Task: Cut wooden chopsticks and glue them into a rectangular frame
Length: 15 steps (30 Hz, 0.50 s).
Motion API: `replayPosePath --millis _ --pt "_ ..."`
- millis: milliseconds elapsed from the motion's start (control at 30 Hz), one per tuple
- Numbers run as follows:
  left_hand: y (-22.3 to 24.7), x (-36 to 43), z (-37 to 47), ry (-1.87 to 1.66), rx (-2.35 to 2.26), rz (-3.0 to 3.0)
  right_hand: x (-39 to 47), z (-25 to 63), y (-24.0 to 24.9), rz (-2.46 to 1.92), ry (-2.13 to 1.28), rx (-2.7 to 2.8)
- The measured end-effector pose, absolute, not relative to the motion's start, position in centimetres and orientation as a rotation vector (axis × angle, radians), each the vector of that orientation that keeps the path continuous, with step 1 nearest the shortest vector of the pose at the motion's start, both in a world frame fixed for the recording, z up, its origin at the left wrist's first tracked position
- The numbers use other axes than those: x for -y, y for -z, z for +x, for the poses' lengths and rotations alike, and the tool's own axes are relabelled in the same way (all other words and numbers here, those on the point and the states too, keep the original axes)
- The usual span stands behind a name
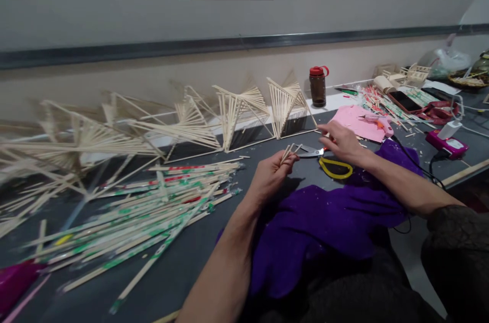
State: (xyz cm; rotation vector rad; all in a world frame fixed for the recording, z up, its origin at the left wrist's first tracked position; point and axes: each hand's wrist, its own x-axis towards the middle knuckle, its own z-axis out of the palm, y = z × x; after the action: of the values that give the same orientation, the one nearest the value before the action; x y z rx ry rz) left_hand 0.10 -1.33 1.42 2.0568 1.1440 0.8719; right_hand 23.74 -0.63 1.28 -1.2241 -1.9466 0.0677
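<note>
My left hand (275, 172) is closed around a few short wooden sticks (289, 154), whose ends poke up past the thumb and fingers. Just right of it, my right hand (342, 140) hovers with its fingers loosely bent and apart; nothing shows between them. Under and beside that hand lies a pair of scissors (336, 168) with a yellow handle loop, its blades pointing at my left hand. Part of the scissors is hidden by the right hand. Purple cloth (317, 221) spreads below both hands, over my lap and the table edge.
Fan-shaped wooden stick frames (242, 109) stand along the wall. Wrapped chopsticks (153, 216) lie in a heap on the left. A red-capped bottle (318, 87), a pink hot glue gun (376, 120), a phone (404, 101) and a magenta power block (446, 143) with cables occupy the right.
</note>
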Motion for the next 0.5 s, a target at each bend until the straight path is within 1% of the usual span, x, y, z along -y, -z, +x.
replayPosePath --millis 100,167,200,267,367,500 --pt "-2.1 1.8 0.1 -0.848 -1.026 1.928 1.4 21.8 -0.7 -0.975 -0.540 1.982" --pt "-2.4 2.1 0.3 -0.801 -0.958 1.857 1.9 20.9 -0.8 -0.879 -0.732 1.927" --pt "-2.5 2.3 0.4 -0.777 -0.932 1.835 2.1 20.6 -1.0 -0.857 -0.775 1.905" --pt "-2.6 2.5 0.7 -0.749 -0.890 1.820 2.5 20.3 -1.6 -0.837 -0.762 1.914" --pt "-2.4 2.7 1.1 -0.744 -0.834 1.868 2.8 19.8 -2.9 -0.782 -0.623 1.962" --pt "-2.1 2.4 1.2 -0.864 -0.837 1.920 2.7 18.1 -5.1 -0.702 -0.557 2.022"
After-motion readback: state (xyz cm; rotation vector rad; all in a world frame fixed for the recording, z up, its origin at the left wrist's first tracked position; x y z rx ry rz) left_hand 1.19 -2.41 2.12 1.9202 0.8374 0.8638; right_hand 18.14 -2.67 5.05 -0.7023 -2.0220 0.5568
